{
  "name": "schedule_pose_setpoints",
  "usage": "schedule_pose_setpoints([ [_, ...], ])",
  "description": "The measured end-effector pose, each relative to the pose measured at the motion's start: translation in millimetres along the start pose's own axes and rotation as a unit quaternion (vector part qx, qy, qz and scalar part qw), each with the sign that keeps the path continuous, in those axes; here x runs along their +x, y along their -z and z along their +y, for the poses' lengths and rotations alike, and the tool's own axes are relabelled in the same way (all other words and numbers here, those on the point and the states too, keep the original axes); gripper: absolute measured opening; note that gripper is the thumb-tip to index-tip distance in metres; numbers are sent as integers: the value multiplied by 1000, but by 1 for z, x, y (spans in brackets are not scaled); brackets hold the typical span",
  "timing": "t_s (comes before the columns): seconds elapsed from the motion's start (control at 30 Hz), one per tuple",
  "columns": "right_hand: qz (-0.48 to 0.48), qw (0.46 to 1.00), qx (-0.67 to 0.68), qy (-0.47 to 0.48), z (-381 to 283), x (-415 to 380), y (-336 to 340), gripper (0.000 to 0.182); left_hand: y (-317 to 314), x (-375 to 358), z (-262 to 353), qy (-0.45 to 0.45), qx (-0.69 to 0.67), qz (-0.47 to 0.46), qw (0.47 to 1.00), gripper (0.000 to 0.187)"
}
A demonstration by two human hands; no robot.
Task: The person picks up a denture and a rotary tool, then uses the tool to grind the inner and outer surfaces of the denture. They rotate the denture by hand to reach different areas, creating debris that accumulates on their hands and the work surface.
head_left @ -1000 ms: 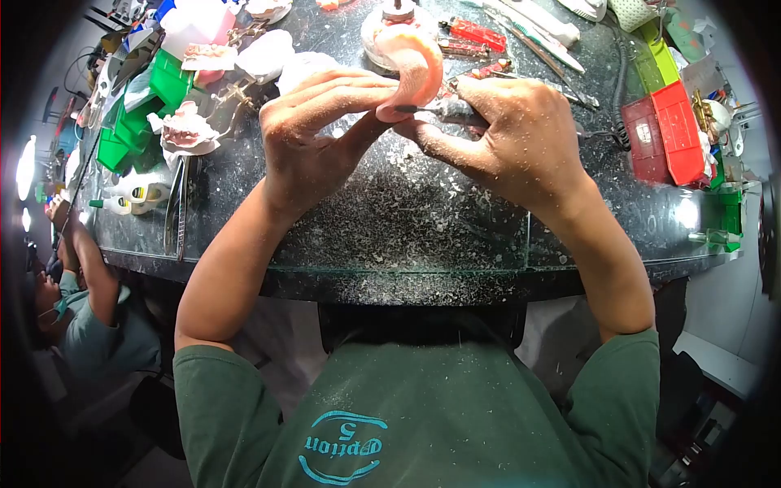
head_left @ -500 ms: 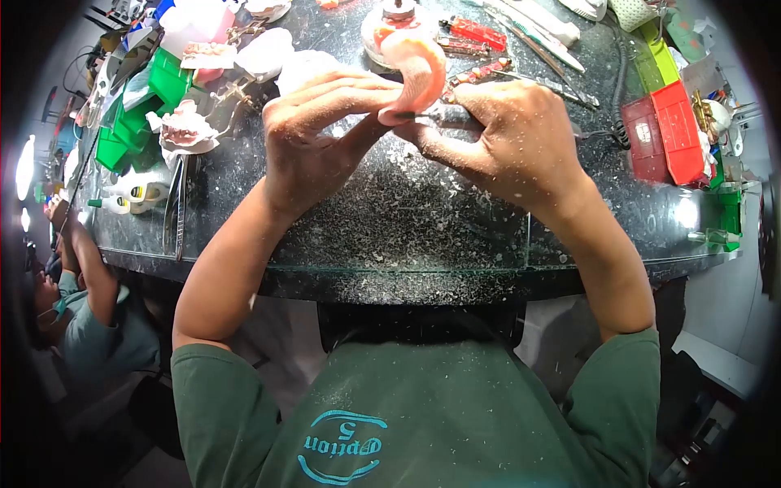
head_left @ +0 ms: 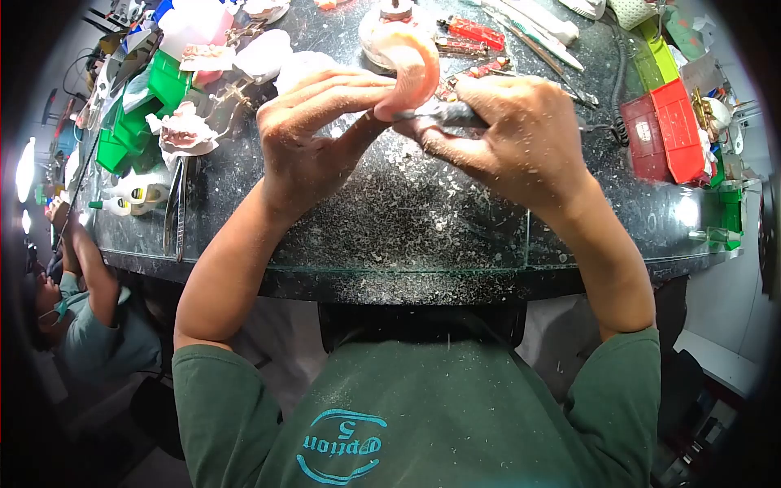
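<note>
A pink denture point(head_left: 415, 75), curved and standing on end, is pinched at its lower edge by the fingers of my left hand point(head_left: 309, 126). My right hand point(head_left: 521, 122) grips a grey rotary handpiece point(head_left: 457, 115), its tip pointing left. That tip meets or nearly meets the denture's lower end; the exact contact is too small to tell. My right thumb lies close to the denture, beside the handpiece's nose. Pale dust covers both hands. Behind the denture stands a glass jar point(head_left: 376, 41) with a metal top, partly hidden by it.
Pale shavings litter the dark bench point(head_left: 390, 220). On the left are green bins point(head_left: 130, 134), a plaster model point(head_left: 185, 134), tweezers point(head_left: 181, 211) and small bottles point(head_left: 138, 195). Red bins point(head_left: 667, 130) and a coiled cord point(head_left: 622, 89) are right; a red-handled tool point(head_left: 476, 32) lies behind. Another person point(head_left: 98, 309) sits far left.
The denture has tilted and shifted slightly left and down in my left hand. My right hand has turned a little, with the handpiece's tip now further left along the denture's lower edge.
</note>
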State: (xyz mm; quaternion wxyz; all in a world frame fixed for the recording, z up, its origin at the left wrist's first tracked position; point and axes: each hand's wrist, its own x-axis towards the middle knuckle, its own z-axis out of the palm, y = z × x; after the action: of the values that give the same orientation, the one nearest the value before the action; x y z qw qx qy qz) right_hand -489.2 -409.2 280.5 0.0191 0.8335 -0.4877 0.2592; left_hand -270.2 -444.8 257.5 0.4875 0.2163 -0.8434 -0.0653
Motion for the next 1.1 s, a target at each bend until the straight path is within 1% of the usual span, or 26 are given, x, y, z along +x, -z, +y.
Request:
schedule_pose_setpoints([
  [0.07, 7, 1000, -19, -1, 2, 1, 2, 54, 0, 0, -1, -1, -5, 12, 1000, 24],
  [0.17, 36, 999, 21, 16, 1, -2, -6, 45, 0, -1, -1, 8, -18, 10, 1000, 24],
  [0.27, 21, 999, 24, 14, -1, -2, -5, 46, 1, -2, -4, 6, -19, 5, 1000, 23],
  [0.3, 6, 1000, 5, 6, -1, -1, -3, 46, 0, -2, -4, 5, -19, 7, 1000, 23],
  [0.37, -25, 999, -33, -8, 0, 1, 1, 51, 0, -2, -4, 3, -18, 10, 1000, 23],
  [0.57, -24, 999, -44, 2, -2, -1, -2, 51, 0, -2, -5, -8, -7, 9, 1000, 22],
  [0.67, -9, 1000, -10, -7, -5, 0, 0, 50, 1, -1, -2, -11, 11, 4, 1000, 22],
  [0.77, -21, 998, -64, -8, -2, -1, 1, 51, 0, 0, -4, -26, 19, 4, 999, 22],
  [0.83, 20, 999, -22, 17, -2, -3, -5, 47, 1, 0, -2, -25, 20, -1, 1000, 23],
  [0.87, 40, 999, -1, 28, -2, -4, -7, 48, 1, 0, -1, -24, 20, -5, 1000, 23],
  [0.97, 24, 999, -33, 0, -2, -2, 1, 49, -1, 1, -1, -31, 33, 14, 999, 22],
  [1.03, -3, 999, -49, -15, -2, -1, 1, 48, 0, 0, -3, -32, 37, 5, 999, 23],
  [1.1, -23, 998, -54, -27, -4, -1, 1, 55, 1, 0, -4, -35, 38, -2, 999, 23],
])
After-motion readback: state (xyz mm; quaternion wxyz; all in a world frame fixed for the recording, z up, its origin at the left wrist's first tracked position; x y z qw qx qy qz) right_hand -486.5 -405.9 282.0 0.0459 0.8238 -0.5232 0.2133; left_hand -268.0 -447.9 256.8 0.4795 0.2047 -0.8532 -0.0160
